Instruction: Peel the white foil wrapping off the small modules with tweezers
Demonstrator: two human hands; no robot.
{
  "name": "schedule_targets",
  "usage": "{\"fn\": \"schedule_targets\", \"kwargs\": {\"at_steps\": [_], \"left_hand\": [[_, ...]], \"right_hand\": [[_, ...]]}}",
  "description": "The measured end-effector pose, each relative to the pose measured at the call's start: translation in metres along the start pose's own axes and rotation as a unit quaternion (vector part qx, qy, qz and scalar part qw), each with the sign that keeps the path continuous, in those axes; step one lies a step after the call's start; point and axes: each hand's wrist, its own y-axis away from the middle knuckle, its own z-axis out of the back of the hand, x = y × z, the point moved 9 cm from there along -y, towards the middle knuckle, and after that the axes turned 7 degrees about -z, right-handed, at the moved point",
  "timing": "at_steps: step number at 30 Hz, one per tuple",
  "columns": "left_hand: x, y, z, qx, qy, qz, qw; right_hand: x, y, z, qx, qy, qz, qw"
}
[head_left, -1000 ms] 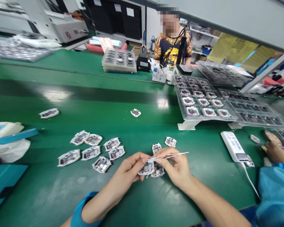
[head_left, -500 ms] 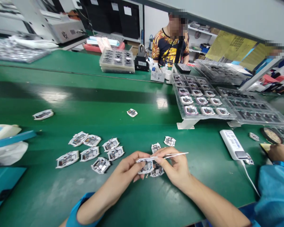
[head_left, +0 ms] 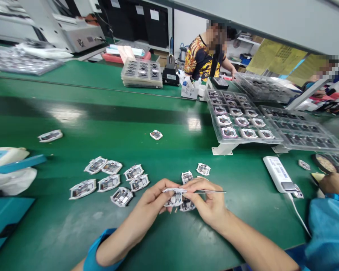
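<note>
Between the fingers of my left hand point(head_left: 155, 197) is a small white-framed electronic module point(head_left: 173, 199), its circuit side facing up. My right hand point(head_left: 210, 197) is closed around thin tweezers point(head_left: 216, 192) that stick out to the right. The right fingertips also touch the upper right edge of the held module. Just beneath, another white-framed module point(head_left: 187, 205) lies partly hidden by the hands. Two more, a near module point(head_left: 187, 176) and a farther module point(head_left: 203, 169), lie beyond my right hand. To the left, several similar modules point(head_left: 122, 197) are spread on the green table point(head_left: 158, 244).
A clear tray point(head_left: 222, 141) of modules rests on white brackets at right. Near it lie a white device point(head_left: 277, 173) and its cable point(head_left: 299, 214). A co-worker's hand point(head_left: 335, 186) is at far right. Stacked trays point(head_left: 142, 75) stand behind; a person point(head_left: 203, 56) is across the table.
The tweezers have turned slightly, and their prongs now look like one thin line. Both hands keep the module in nearly the same place. The person across has leaned, with an arm extended rightward.
</note>
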Motion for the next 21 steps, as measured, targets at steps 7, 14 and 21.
{"fn": "schedule_targets", "kwargs": {"at_steps": [7,14,21], "left_hand": [[-0.011,0.003,-0.005,0.06,-0.011,-0.034,0.998],[-0.009,-0.004,-0.008,0.123,-0.027,-0.057,0.99],[-0.036,-0.066,0.023,0.043,-0.343,-0.205,0.916]], "right_hand": [[-0.005,-0.001,0.004,-0.016,-0.031,-0.014,0.999],[-0.006,-0.005,0.01,-0.029,0.001,-0.01,1.0],[-0.005,-0.005,0.016,-0.059,0.016,0.02,0.998]]}}
